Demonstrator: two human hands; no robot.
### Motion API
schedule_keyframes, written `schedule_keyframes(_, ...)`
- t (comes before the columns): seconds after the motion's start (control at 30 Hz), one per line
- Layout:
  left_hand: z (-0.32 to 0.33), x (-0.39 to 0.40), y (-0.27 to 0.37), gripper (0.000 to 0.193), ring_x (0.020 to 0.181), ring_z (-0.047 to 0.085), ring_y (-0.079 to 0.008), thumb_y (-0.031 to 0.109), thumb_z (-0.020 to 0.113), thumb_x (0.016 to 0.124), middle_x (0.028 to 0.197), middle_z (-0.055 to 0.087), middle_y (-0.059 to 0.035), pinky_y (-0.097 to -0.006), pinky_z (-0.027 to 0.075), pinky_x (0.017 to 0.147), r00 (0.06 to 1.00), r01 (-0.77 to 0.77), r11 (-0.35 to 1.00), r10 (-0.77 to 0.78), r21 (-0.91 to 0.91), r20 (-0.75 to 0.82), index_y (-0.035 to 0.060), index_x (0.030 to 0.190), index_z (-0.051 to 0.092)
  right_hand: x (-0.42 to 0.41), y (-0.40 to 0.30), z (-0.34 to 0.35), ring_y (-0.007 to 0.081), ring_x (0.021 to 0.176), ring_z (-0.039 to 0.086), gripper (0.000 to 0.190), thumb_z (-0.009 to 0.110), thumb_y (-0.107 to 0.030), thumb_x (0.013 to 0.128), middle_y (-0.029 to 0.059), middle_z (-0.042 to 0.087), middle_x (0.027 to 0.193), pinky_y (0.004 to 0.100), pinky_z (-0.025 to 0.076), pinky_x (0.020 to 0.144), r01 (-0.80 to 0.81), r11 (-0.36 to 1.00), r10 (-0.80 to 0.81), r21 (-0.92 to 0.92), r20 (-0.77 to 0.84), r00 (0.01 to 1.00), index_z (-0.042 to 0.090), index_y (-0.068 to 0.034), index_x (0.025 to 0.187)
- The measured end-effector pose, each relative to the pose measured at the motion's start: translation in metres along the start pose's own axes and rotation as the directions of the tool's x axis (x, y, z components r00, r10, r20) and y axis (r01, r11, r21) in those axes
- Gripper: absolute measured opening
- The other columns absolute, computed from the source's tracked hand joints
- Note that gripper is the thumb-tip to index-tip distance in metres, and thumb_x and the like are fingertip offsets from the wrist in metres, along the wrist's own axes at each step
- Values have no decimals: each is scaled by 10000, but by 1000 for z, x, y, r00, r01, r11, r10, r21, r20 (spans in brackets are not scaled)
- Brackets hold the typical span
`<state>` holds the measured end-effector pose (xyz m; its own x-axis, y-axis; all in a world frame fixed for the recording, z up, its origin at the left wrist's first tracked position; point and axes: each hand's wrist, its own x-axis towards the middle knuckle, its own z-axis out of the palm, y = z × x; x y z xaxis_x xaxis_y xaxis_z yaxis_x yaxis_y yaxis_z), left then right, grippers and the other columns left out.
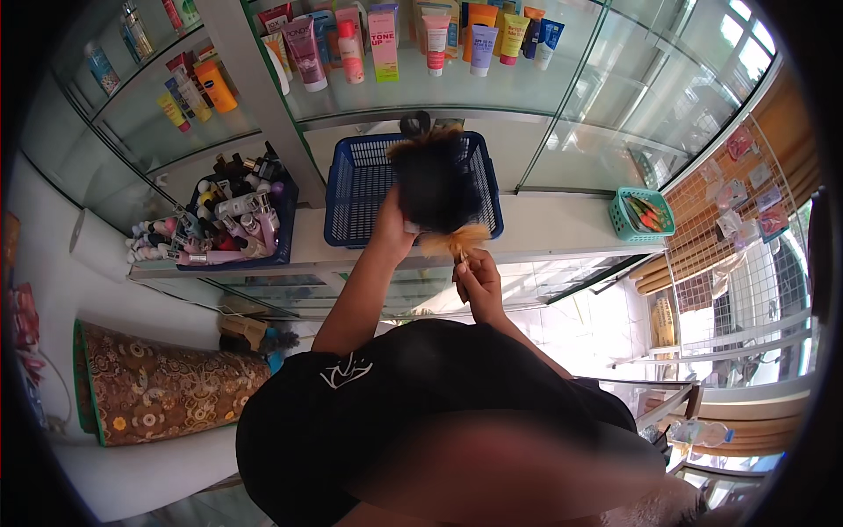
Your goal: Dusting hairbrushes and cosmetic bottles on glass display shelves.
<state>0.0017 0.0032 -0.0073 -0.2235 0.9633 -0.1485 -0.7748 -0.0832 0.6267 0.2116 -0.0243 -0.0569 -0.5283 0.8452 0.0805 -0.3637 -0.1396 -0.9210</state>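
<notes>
My left hand (394, 226) holds a dark, blurred item (436, 178) with tan frilly edging and a dark loop on top; what it is cannot be told. It is held over a blue plastic basket (359, 191), which shows no other contents. Just below the dark item, my right hand (479, 280) pinches the handle of a small brush-like thing with tan, fanned-out bristles or fibres (458, 241). The tan fibres meet the lower edge of the dark item.
A glass display case holds skincare tubes (384, 45) behind the basket. At left stands a blue basket packed with cosmetic bottles (247, 217). A small teal basket (642, 214) sits on the white counter (553, 221) at right, near a wire rack (737, 197).
</notes>
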Motion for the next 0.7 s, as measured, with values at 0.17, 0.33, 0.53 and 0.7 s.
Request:
schedule_keyframes(0.17, 3, 1, -8, 396, 1106, 625, -188, 404, 431, 1023, 1225, 640, -30, -374, 510, 954, 1000, 18, 995, -20, -101, -22, 135, 1274, 575, -4, 17, -7, 82, 657, 554, 268, 645, -64, 941, 61, 621, 842, 208, 424, 597, 259, 865, -308, -429, -47, 950, 560, -31, 1193)
schedule_keyframes(0.33, 12, -4, -19, 418, 1089, 623, -212, 403, 433, 1023, 1199, 638, -47, -364, 501, 981, 998, -62, 968, 54, -242, -39, 112, 1299, 549, -13, -4, -5, 129, 666, 620, 248, 719, -82, 878, 73, 643, 804, 233, 468, 615, 335, 666, -466, -667, -20, 885, 622, -23, 1100)
schedule_keyframes(0.53, -12, 11, -22, 446, 779, 591, -157, 482, 463, 1001, 998, 608, -10, -345, 481, 728, 983, 71, 971, -29, -229, 180, 136, 1268, 553, -15, -21, -4, 204, 540, 610, 184, 790, -131, 798, 64, 637, 793, 310, 487, 503, 592, 474, -390, -652, 447, 805, 701, -84, 952)
schedule_keyframes(0.7, -16, 12, -19, 487, 785, 596, -165, 549, 500, 975, 832, 570, -40, -348, 552, 710, 976, 214, 976, -212, -31, 57, 87, 1096, 597, -13, -23, -10, 183, 549, 608, 257, 781, -122, 811, 67, 632, 783, 299, 480, 509, 579, 522, -351, -626, 460, 815, 696, -84, 1051)
